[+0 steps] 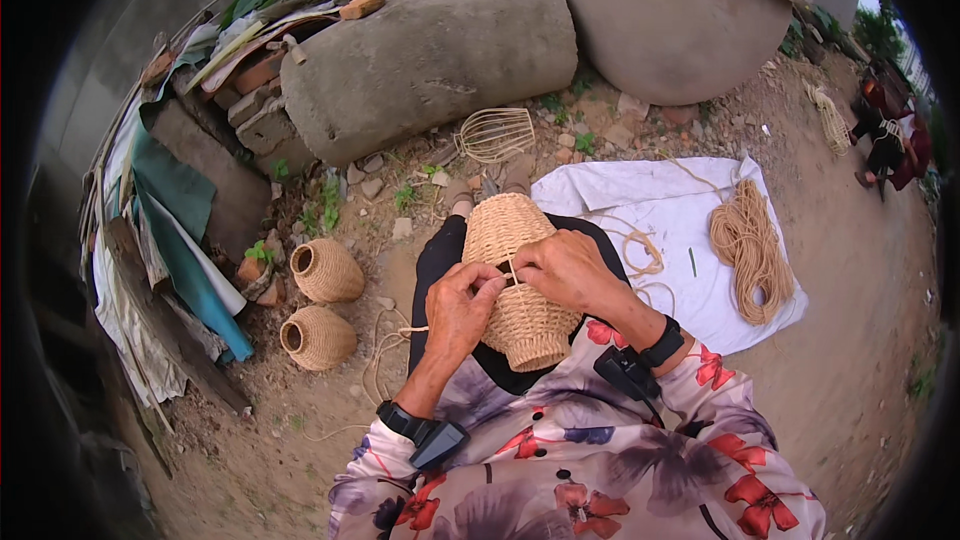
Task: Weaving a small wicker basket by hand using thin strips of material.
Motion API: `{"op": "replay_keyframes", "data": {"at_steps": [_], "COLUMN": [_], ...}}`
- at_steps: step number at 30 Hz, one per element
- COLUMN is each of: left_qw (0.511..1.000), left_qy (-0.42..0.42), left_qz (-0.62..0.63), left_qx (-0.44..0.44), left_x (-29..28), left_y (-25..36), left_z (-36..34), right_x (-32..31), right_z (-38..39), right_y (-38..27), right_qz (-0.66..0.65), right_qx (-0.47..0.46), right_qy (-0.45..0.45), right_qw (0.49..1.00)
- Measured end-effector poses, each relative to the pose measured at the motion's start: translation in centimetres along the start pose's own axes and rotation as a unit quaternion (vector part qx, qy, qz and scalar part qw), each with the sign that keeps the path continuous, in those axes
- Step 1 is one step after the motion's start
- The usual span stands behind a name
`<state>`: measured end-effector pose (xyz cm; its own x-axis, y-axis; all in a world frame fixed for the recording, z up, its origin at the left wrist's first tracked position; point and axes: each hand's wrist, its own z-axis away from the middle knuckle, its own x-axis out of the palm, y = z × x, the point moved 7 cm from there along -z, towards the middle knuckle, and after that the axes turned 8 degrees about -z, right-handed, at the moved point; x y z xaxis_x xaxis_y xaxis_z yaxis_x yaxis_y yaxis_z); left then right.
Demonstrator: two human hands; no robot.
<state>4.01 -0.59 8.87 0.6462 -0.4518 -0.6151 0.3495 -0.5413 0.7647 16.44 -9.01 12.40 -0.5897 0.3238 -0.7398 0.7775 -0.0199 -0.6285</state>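
A tan woven vase-shaped basket [508,223] lies across my lap, its narrow neck toward me. Between its two woven parts runs a dark gap, crossed by a pale upright strand. My left hand [460,308] is closed at the left of this gap, pinching the cord [412,329], which trails from it toward the ground. From the right, my right hand [568,267] is closed in a pinch at the upright strand; its fingertips partly hide what they grip.
Two similar woven vases [328,270] [318,337] lie on the dirt to the left. A bare rib frame [497,135] lies ahead. On the right, a white sheet [640,190] bears a large coil of cord [747,252]. A stone cylinder [430,60] and rubble stand beyond.
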Motion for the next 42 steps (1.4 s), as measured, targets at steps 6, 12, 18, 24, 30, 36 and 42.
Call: {"op": "replay_keyframes", "data": {"at_steps": [6,12,18,24,30,36,42], "left_qw": [1.000,0.998,0.993,0.994,0.983,0.940,0.942], "left_qy": [-0.018,-0.026,0.039,-0.037,-0.011,-0.017,-0.025], "left_qz": [-0.013,-0.049,-0.033,0.037,-0.124,-0.275,-0.267], "left_qx": [-0.004,-0.011,0.106,0.094,0.139,0.199,0.200], "left_x": [0.2,-1.2,-1.6,-0.5,-0.9,0.7,2.2], "left_y": [-1.1,-2.2,6.9,6.5,7.3,8.2,8.0], "left_z": [0.6,0.9,-0.1,-0.9,-0.6,-0.7,-0.7], "right_x": [1.4,-7.7,-7.8,-5.8,-1.5,0.3,0.2], "right_z": [-0.4,1.8,2.9,3.5,4.0,3.9,5.5], "right_y": [0.1,2.0,1.0,2.8,6.2,6.7,7.7], "right_qz": [0.004,0.006,-0.177,-0.352,-0.162,-0.269,-0.377], "right_qx": [0.012,0.101,0.085,0.057,0.019,0.046,0.065], "right_qy": [0.006,0.101,0.082,0.108,0.076,0.040,0.161], "right_qw": [1.000,0.990,0.977,0.928,0.984,0.961,0.910]}}
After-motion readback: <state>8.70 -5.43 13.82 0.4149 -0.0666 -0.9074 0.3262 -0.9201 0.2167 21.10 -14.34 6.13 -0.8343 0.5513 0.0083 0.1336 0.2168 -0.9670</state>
